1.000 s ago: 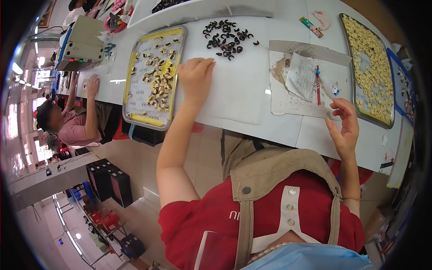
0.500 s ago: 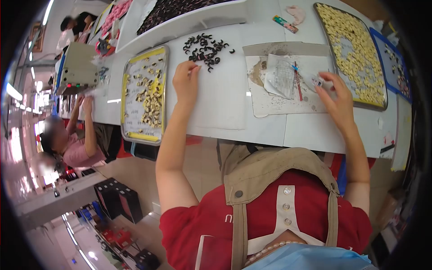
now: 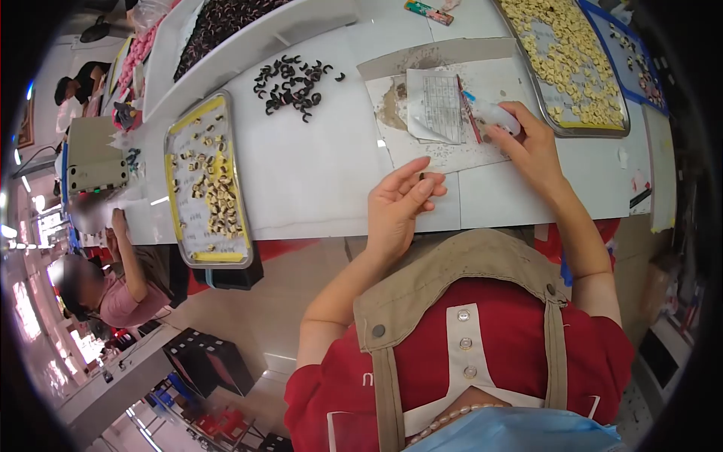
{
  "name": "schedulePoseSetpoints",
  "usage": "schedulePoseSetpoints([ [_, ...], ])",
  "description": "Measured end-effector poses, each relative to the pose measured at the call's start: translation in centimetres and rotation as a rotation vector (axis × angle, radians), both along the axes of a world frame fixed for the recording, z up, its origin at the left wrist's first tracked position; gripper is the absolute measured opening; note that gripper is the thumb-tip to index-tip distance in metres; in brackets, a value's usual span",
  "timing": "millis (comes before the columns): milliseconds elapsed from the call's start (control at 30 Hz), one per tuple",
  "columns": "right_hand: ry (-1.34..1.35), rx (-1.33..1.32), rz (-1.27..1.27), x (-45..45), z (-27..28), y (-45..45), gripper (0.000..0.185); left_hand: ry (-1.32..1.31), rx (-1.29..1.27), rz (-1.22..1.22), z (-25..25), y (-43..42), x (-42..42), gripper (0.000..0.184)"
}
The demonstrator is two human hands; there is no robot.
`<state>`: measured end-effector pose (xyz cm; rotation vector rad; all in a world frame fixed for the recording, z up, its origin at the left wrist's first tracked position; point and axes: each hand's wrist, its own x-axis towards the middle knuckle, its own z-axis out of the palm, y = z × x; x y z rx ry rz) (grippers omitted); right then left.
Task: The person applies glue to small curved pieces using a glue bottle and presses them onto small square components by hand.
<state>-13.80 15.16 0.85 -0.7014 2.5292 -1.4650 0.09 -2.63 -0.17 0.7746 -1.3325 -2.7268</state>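
Observation:
My left hand (image 3: 403, 200) is at the table's front edge, palm up, with a small dark piece (image 3: 422, 176) pinched at its fingertips. My right hand (image 3: 527, 147) is closed round a small whitish bottle (image 3: 503, 118) above the right part of a cardboard sheet (image 3: 482, 54). On that sheet lie a printed paper (image 3: 435, 105) and a thin red stick (image 3: 469, 111). Dark curved pieces (image 3: 290, 89) form a loose pile on the white work surface, up and to the left of my left hand.
A metal-rimmed tray (image 3: 172, 197) of cream and dark pieces stands at the left. Another tray (image 3: 627, 124) of yellowish pieces and a blue tray (image 3: 640, 99) are at the right. A white bin (image 3: 248, 47) stands behind. A co-worker (image 3: 113, 290) sits at far left.
My left hand has moved from the dark pile back toward my body, now with a small piece. My right hand has taken hold of the bottle. The view has shifted.

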Motion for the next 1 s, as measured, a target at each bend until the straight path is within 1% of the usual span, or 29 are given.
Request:
schedulePoseSetpoints([
  [67, -0.184, -0.158, -0.005, 1.2, 0.4, 0.6, 0.019, 0.019, 0.036, -0.024, -0.4, 0.3, 0.1, 0.025],
  [167, -0.323, -0.264, 0.046, 3.0, 1.5, 1.8, 0.015, 0.030, 0.079, -0.039, -0.7, 0.4, 0.3, 0.026],
  [267, -0.327, -0.353, 0.030, 4.2, 1.9, 2.6, 0.016, 0.043, 0.095, -0.040, -0.7, 0.9, 0.5, 0.029],
  [367, -0.310, -0.397, 0.011, 4.9, 2.0, 2.8, 0.017, 0.053, 0.043, -0.016, 0.1, 1.9, 0.4, 0.033],
  [467, -0.199, -0.357, 0.059, 5.2, 2.8, 2.7, 0.017, 0.013, 0.015, -0.035, 0.7, 2.1, 0.5, 0.036],
  [567, 0.003, -0.235, 0.056, 5.7, 3.4, 2.6, 0.017, 0.019, 0.032, -0.041, 0.6, 2.2, 0.9, 0.035],
  [667, 0.181, -0.177, 0.116, 5.8, 3.6, 2.5, 0.018, 0.043, 0.025, -0.070, 0.7, 2.1, 1.1, 0.034],
  [867, 0.284, -0.186, 0.189, 5.8, 3.7, 1.7, 0.019, 0.093, 0.002, -0.078, 0.6, 2.0, 1.3, 0.034],
  [1000, 0.308, -0.175, 0.202, 5.8, 3.8, 1.4, 0.021, 0.098, 0.009, -0.077, 0.5, 1.9, 1.4, 0.034],
])
